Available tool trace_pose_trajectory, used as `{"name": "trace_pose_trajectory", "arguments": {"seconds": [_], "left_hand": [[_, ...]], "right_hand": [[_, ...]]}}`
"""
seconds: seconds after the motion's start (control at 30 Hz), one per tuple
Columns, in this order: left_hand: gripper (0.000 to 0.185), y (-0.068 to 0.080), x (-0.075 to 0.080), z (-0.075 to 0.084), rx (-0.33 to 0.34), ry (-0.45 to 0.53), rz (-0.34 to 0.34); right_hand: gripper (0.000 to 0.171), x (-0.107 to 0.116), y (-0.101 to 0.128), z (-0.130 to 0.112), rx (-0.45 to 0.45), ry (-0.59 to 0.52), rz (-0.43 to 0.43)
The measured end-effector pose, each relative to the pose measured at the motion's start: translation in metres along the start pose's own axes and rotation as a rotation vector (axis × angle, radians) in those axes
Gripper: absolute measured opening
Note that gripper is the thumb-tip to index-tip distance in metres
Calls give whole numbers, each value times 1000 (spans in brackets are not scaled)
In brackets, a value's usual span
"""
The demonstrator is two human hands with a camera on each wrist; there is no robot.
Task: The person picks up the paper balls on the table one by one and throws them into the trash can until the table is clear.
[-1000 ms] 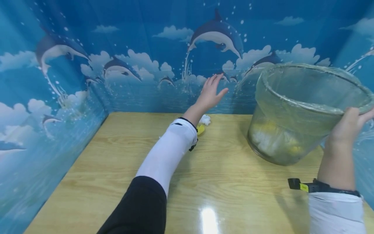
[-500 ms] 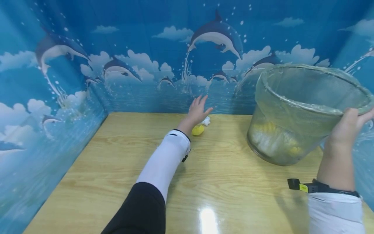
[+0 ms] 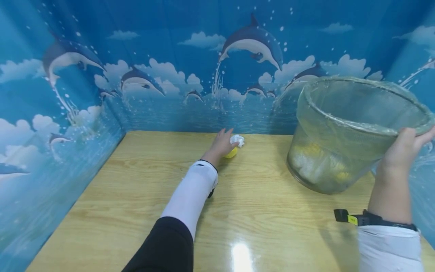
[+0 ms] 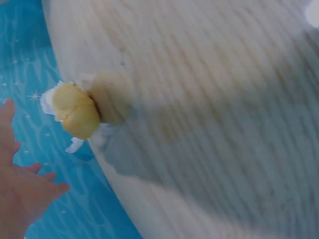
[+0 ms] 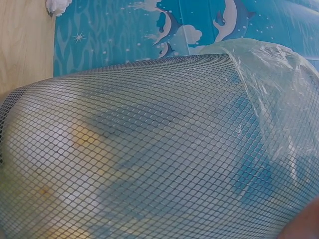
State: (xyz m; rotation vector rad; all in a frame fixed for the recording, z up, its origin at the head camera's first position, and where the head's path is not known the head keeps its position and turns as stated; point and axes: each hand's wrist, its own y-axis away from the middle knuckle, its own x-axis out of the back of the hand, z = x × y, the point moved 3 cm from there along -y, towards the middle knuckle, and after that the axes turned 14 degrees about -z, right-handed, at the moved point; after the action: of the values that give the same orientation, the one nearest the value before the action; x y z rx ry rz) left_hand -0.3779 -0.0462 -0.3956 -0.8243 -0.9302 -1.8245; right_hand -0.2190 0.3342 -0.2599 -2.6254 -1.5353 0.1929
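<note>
My left hand reaches to the far edge of the wooden table, just above a yellow scrap and a white crumpled paper wad. In the left wrist view the left hand has its fingers spread, a short way from the yellow scrap, holding nothing. My right hand grips the rim of a wire-mesh bin lined with a clear plastic bag. The bin is tilted with its mouth toward me and holds yellow and white scraps. The mesh bin fills the right wrist view.
Blue dolphin-print walls close off the table at the back, left and right. The white paper wad lies against the back wall. A glare spot shines on the near table.
My left hand has come down from in front of the back wall to just over the yellow scrap and paper wad. The right hand and bin have held still.
</note>
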Motion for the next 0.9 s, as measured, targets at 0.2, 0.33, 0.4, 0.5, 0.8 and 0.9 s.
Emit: {"name": "trace_pose_trajectory", "arguments": {"seconds": [0.2, 0.33, 0.4, 0.5, 0.8, 0.9], "left_hand": [[71, 0, -11, -9, -19, -59, -37], [71, -1, -15, -11, -29, -73, -77], [70, -1, -17, -12, -39, -85, -105], [66, 0, -20, -11, -52, -122, -149], [56, -2, -29, -9, -67, -159, -221], [53, -3, -31, -8, -83, -178, -232]], "right_hand": [[64, 0, 2, 2, -10, -5, -4], [65, 0, 2, 2, 1, -5, 0], [65, 0, 2, 1, 12, -9, 1], [65, 1, 0, 2, 19, -18, 3], [65, 1, -4, 4, -10, -2, 18], [65, 1, -4, 5, -17, 0, 21]]}}
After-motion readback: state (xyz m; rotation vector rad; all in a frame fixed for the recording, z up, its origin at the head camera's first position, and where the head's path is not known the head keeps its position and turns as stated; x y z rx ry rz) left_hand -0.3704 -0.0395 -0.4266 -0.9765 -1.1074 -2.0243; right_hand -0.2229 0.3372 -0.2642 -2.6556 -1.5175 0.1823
